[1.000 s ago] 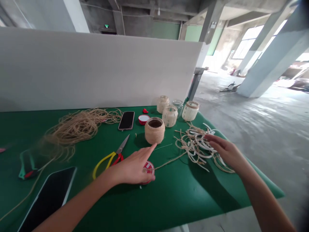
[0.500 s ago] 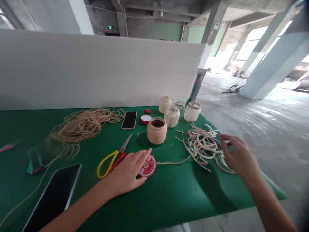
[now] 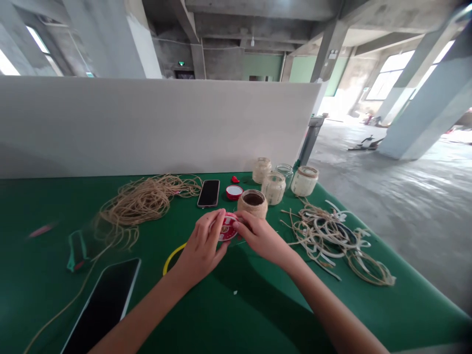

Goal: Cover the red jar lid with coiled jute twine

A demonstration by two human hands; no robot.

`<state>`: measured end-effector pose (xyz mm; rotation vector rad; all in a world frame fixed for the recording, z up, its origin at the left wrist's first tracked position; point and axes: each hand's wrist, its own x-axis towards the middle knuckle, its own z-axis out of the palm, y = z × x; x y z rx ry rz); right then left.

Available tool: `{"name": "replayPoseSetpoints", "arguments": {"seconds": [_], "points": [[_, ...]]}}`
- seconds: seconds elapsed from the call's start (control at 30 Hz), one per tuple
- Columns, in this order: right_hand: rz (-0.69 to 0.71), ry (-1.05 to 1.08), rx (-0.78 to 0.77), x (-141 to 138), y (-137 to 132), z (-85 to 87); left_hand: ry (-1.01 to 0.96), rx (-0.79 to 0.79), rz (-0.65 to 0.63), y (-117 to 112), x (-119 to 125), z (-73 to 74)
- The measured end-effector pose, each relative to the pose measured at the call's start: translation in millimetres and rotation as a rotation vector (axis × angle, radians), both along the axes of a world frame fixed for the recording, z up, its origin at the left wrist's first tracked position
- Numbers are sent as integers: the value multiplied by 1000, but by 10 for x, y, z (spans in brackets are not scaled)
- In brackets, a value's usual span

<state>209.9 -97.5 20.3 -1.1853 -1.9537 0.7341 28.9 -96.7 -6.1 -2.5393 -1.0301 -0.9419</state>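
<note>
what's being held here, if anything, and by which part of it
A red disc, held by its rim: the left grip at its left side, the right grip at its right.

Our right hand has left the side of the tangled cord scraps and joined our left hand; between them the red spool is now raised off the counter.
</note>
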Motion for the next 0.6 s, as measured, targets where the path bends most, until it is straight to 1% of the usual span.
{"name": "replayPoseSetpoints", "arguments": {"seconds": [0.1, 0.2, 0.3, 0.4, 0.53, 0.6], "points": [[35, 82, -73, -15, -23, -89, -131, -177, 16, 20, 21, -18], [6, 130, -136, -10, 11, -185, -243, -438, -51, 25, 38, -2], [4, 113, -173, 1, 53, -242, -384, -693, -102, 54, 20, 31], [1, 84, -180, -9, 61, -278, -525, -887, -94, 109, -10, 27], [-46, 57, -162, -41, 55, -340, -758, -1177, -135, 142, -11, -39], [-76, 46, -160, -49, 55, -369, -892, -1241, -152, 140, 3, -83]]}}
